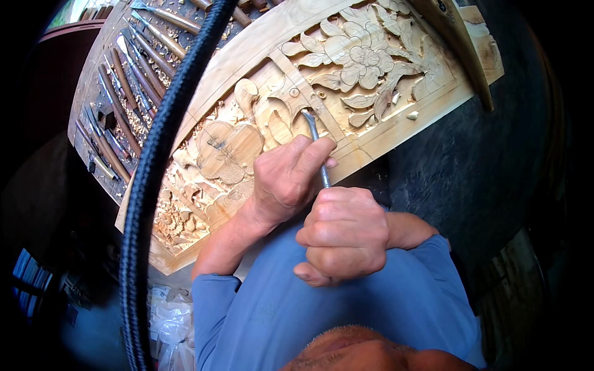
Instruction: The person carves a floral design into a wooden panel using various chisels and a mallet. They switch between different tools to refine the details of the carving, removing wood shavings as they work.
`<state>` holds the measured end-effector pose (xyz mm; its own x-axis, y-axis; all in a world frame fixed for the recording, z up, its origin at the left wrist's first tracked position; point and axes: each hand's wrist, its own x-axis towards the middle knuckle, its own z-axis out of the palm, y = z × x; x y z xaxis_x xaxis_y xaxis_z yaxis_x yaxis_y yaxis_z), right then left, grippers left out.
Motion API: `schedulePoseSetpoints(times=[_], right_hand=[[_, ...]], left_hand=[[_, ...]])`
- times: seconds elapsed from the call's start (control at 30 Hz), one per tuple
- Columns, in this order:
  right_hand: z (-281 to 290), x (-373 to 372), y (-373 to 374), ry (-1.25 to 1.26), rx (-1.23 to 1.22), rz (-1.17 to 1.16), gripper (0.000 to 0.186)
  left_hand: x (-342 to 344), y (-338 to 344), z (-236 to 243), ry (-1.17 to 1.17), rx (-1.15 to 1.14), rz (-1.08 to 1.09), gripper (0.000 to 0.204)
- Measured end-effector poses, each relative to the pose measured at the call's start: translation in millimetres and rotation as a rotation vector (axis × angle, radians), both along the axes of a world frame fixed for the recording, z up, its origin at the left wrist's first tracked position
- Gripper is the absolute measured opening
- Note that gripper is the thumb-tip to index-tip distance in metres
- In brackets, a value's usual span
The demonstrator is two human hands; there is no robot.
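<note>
Both my hands are closed on one carving gouge (314,130), a steel shaft that slants up and slightly left. My left hand (289,175) wraps the shaft low, near the wood. Behind it, closer to my body, my right hand (346,236) is clenched round the rear end, hiding the handle. The gouge's tip touches the recessed ground of a carved wooden panel (371,162), beside a leaf shape and left of a crossbar. A raised flower with pencil lines (365,65) stands right of that bar. Left of my left hand is a smooth, rougher-cut flower (228,151).
Several chisels and gouges (145,77) lie among shavings on the dark bench (86,117) at the upper left. A curved wooden piece (458,43) juts over the panel's right end. A black braided cable (162,142) crosses the view. A plastic bag (173,321) is at the lower left.
</note>
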<state>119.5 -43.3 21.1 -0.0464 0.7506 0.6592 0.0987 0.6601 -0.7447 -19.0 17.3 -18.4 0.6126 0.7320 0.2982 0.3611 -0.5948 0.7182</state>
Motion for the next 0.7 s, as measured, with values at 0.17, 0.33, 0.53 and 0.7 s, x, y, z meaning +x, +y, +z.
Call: schedulePoseSetpoints(times=[0.17,0.33,0.53,0.7], right_hand=[[1.9,-7.7,2.2,0.001,-0.009,-0.054,0.027],[2.3,-11.2,3.1,0.012,-0.005,-0.08,0.025],[0.6,-9.2,7.1,-0.017,-0.015,-0.082,0.027],[0.0,-10.5,7.9,-0.002,-0.001,-0.124,0.026]], left_hand=[[-0.3,2.2,1.6,-0.033,-0.044,-0.003,0.029],[1.1,3.5,3.4,-0.04,-0.052,0.002,0.03],[1.9,6.4,5.6,-0.021,-0.09,-0.023,0.029],[3.4,5.4,6.8,-0.004,-0.078,-0.015,0.03]])
